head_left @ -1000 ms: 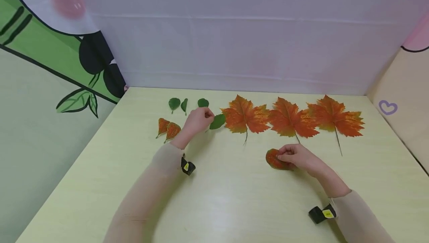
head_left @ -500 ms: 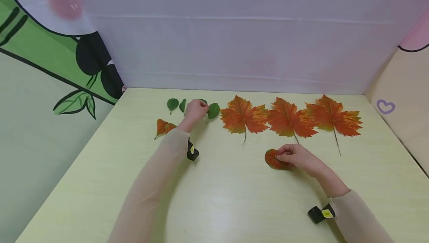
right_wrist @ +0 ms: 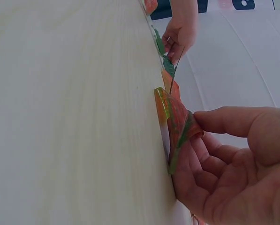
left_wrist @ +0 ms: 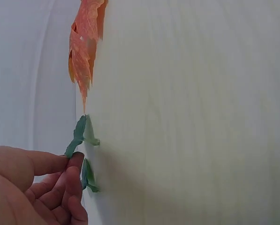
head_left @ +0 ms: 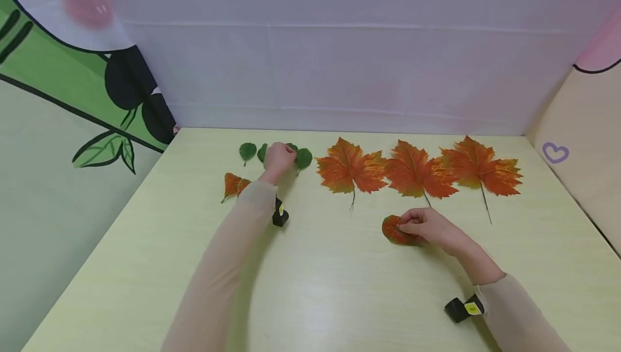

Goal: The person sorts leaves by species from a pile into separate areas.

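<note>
My left hand (head_left: 280, 159) pinches the edge of a small green leaf (head_left: 303, 159) between thumb and finger, at the back of the table; the left wrist view shows this leaf (left_wrist: 78, 133) edge-on. Another green leaf (head_left: 292, 146) lies partly hidden behind that hand, and two more green leaves (head_left: 248, 151) lie to its left. Nearer the middle, my right hand (head_left: 433, 229) pinches a rounded red-orange leaf (head_left: 395, 229). In the right wrist view this leaf (right_wrist: 178, 119) looks curled, with a green stem, close to the tabletop.
Three large orange maple leaves (head_left: 351, 166) lie in a row along the back right. Small orange leaves (head_left: 235, 184) sit left of the left forearm, partly covered by its sleeve. A pale cloth wall (head_left: 310, 71) rises behind the light wooden table (head_left: 320, 298).
My left hand has moved left and slightly back, carrying the green leaf away from the maple leaves toward the other green ones. The right hand stays in place with its leaf.
</note>
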Demonstrator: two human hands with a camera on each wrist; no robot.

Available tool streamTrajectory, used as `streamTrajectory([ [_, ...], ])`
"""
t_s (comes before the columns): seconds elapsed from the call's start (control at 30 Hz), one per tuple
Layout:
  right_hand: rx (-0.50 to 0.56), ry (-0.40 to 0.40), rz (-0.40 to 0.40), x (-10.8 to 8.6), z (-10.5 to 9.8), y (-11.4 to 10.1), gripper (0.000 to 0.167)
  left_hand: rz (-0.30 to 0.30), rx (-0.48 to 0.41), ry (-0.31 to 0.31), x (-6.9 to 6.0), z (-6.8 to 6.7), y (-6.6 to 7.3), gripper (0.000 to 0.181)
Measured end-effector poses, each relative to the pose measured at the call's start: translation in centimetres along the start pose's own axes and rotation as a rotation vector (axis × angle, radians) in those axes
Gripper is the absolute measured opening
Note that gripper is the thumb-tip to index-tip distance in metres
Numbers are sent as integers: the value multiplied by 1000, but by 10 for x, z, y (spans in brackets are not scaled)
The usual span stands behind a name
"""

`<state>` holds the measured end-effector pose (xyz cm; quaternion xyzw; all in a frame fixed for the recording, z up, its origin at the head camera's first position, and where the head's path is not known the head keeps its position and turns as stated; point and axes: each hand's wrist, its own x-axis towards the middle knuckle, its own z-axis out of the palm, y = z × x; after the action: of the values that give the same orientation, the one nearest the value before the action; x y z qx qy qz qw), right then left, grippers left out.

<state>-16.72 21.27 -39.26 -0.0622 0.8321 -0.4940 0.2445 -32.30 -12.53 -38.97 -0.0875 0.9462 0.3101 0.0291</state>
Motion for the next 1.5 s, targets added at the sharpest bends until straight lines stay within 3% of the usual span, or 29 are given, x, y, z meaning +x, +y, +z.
streamTrajectory([
  [0.3, 0, -3, -3, 0, 0, -1, 25, -78, -13, 54, 1, -1, 0, 23],
  [0.47, 3, -2, -1, 0, 0, -1, 25, -61, 24, 64, 0, -7, -1, 20],
  [0.63, 3, -2, -5, 0, 0, -1, 25, -28, 91, 38, -4, -23, -3, 21],
  [0.9, -1, 3, 0, 1, 1, 0, 25, 8, 166, 22, -25, -61, -22, 18],
  [1.27, -7, 3, -4, 0, 1, -1, 23, 7, 249, 57, -55, -94, -54, 25],
  [1.5, -10, -3, -10, -1, 2, -3, 24, -117, 189, 60, -66, -101, -74, 36],
])
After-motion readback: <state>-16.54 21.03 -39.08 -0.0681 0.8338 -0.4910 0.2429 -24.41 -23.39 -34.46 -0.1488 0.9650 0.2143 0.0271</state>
